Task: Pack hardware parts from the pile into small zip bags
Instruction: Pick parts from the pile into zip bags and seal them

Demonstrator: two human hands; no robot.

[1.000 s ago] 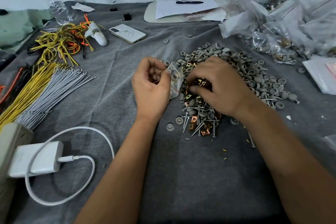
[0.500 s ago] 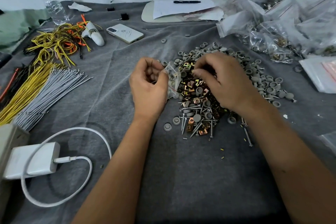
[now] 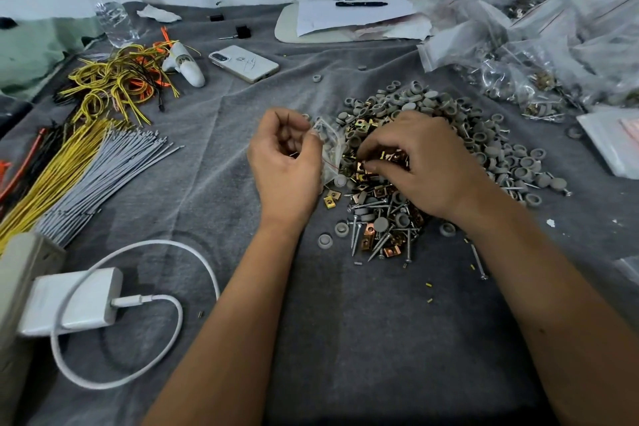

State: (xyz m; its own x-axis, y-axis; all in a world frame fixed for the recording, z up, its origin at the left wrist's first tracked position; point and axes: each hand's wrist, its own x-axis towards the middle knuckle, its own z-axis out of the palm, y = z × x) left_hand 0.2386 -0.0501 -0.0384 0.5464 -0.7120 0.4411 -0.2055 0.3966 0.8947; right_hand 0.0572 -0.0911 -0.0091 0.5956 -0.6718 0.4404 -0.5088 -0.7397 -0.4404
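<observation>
A pile of hardware (image 3: 446, 135) lies on the grey cloth at centre right: grey round caps, brass clips and screws. My left hand (image 3: 283, 162) pinches a small clear zip bag (image 3: 330, 149) at the pile's left edge, with some parts showing inside it. My right hand (image 3: 422, 162) is down on the pile, fingers curled over the brass clips (image 3: 390, 157); thumb and fingertips pinch among them, but which piece is held is hidden.
Filled zip bags (image 3: 539, 55) are heaped at the back right. Yellow and grey wire bundles (image 3: 90, 162) lie at left. A phone (image 3: 243, 63), a water bottle (image 3: 100, 0), a clipboard with pen (image 3: 349, 15) and a white charger with cable (image 3: 69, 301) lie around.
My right hand came back down from the bag's mouth onto the brass clips in the pile. My left hand kept holding the bag in place.
</observation>
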